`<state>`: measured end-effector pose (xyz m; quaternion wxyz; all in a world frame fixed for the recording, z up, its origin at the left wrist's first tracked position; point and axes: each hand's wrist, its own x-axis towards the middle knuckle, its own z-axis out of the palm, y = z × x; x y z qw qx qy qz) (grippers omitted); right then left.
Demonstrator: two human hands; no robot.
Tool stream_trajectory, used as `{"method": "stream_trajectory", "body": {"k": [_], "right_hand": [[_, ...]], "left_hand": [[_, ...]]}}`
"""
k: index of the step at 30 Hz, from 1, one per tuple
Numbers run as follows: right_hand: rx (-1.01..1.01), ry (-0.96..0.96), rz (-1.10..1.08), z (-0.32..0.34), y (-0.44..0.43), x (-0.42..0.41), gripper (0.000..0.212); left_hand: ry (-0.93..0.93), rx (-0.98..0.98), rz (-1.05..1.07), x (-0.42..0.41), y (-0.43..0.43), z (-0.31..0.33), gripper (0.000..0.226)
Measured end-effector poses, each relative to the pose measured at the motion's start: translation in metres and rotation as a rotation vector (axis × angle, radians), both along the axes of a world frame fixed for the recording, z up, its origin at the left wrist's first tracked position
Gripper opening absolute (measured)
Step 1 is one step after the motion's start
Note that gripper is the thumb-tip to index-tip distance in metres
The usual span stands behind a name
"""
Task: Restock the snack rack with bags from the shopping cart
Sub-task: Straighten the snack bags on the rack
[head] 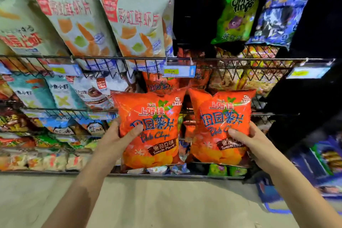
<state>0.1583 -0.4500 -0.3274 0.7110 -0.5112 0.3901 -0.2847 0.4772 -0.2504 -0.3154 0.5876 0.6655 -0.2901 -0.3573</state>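
Two orange tomato-flavour potato chip bags are held up side by side in the lower centre of the frame, in front of the snack rack (129, 58). The left hand (115, 135) grips the left chip bag (149, 116) at its lower left edge, thumb pressed on the front and fingers hidden behind. The right hand (249, 139) holds the right chip bag (222, 116) the same way at its lower right edge. Both bags are upright, facing the camera, their inner edges almost touching. Neither is on a shelf yet.

Just above and behind them, in the middle of the frame, more orange bags of the same kind (161, 83) sit on a wire shelf under a yellow and blue price tag (177, 71). That looks like the slot these two belong in.

Much of the rack reads as stocked. Large pale prawn cracker bags (137, 24) fill the upper left, smaller packs crowd the left rows, and a green onion rings bag (238, 11) hangs at the upper right. A dark gap (192, 20) shows at upper centre, and the far right of the rack is in shadow, so some spots may be short of stock.

At the lower right edge a blurred blue frame (305, 164) with packets inside is probably the shopping cart, though I cannot tell for sure, nor how many bags remain in it.

My reading is that the task is mid-way: these two bags are picked up and brought to the rack, and what remains is to push them onto the shelf with their matching bags, then go back for more
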Motion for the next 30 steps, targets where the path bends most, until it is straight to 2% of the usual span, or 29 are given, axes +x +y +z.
{"method": "stream_trajectory", "body": {"k": [4,7,12,14,17,23,30], "right_hand": [[-0.001,-0.018,-0.029,-0.025,-0.021,0.011,0.042],[-0.018,-0.014,-0.036,-0.043,-0.042,0.02,0.048],[-0.079,0.003,-0.006,-0.058,-0.07,0.036,0.044],[-0.095,0.019,0.029,-0.061,-0.08,0.041,0.052],[-0.095,0.045,0.062,-0.062,-0.09,0.048,0.066],[-0.076,0.046,0.056,-0.053,-0.107,0.063,0.062],[-0.119,0.082,0.091,-0.034,-0.137,0.087,0.051]], "left_hand": [[0.035,-0.026,-0.008,0.019,-0.017,-0.026,0.097],[0.049,-0.071,-0.035,0.023,-0.029,-0.037,0.08],[0.05,-0.107,-0.028,0.03,-0.044,-0.057,0.097],[0.042,-0.115,-0.051,0.03,-0.049,-0.062,0.089],[0.043,-0.109,-0.069,0.031,-0.054,-0.068,0.067],[0.022,-0.088,-0.108,0.035,-0.058,-0.075,0.085],[-0.115,-0.064,-0.104,0.042,-0.07,-0.078,0.061]]}}
